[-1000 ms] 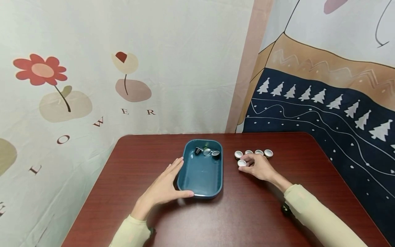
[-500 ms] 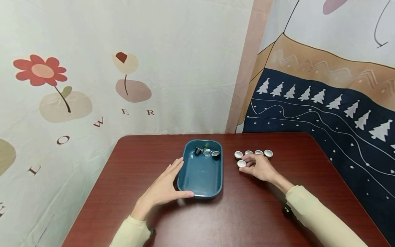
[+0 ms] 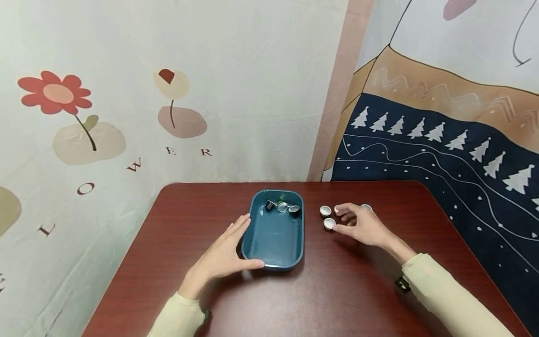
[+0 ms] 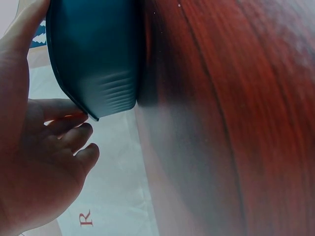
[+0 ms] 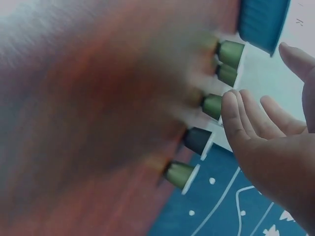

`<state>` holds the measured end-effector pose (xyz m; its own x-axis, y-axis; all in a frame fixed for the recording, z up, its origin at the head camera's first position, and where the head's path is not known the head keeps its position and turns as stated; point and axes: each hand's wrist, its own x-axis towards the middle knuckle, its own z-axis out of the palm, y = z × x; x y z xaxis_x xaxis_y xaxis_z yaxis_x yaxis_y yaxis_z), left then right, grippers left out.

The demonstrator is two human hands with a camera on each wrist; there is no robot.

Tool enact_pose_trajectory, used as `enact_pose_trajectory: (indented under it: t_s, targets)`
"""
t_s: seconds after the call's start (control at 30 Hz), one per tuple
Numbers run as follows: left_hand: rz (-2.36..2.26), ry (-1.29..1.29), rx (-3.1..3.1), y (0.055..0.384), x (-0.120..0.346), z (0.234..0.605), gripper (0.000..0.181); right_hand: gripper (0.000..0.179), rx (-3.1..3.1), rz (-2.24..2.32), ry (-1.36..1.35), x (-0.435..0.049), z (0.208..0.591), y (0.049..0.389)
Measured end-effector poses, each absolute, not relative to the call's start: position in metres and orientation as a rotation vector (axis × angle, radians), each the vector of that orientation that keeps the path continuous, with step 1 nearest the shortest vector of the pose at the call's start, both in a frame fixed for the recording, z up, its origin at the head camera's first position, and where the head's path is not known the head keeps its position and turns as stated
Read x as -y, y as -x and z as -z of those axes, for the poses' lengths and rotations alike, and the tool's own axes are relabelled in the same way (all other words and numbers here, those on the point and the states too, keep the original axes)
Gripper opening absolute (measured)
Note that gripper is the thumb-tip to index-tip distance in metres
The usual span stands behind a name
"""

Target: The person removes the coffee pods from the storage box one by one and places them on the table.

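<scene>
My left hand [image 3: 219, 255] lies against the blue tray [image 3: 275, 243], its long fingers along the left rim and the thumb at the near left corner. Inside the tray's far end lie a black coffee capsule [image 3: 269, 206] and others with silver lids [image 3: 282, 207]. To the right of the tray, my right hand [image 3: 364, 227] hovers over coffee capsules standing lid up, thumb and fingers apart with nothing between them. Its thumb tip is right at the nearest capsule [image 3: 330, 224]. The right wrist view shows green capsules [image 5: 181, 175] and a black one [image 5: 198, 141] beside the fingers; the head view hides some.
The brown wooden table [image 3: 269, 304] ends at a printed curtain [image 3: 252, 93] behind. Another capsule [image 3: 325, 211] stands between the tray and my right hand. A capsule [image 3: 367, 207] farther right shows only partly behind the hand.
My right hand has shifted slightly right and its thumb and fingers have spread, off the nearest capsule, which stays standing. The left hand and tray have not moved.
</scene>
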<state>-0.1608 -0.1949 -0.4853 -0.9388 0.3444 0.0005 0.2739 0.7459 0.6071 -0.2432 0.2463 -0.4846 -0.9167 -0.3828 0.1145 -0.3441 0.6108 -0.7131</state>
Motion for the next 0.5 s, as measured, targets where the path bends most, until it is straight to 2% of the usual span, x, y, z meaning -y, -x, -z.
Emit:
enact_pose_trajectory:
  t_s: [0.5]
  targets:
    - [-0.956,-0.484,-2.820,0.160,0.195,0.484,0.134,0.061,-2.748,1.148,0.729,-0.228,0.451,0.256]
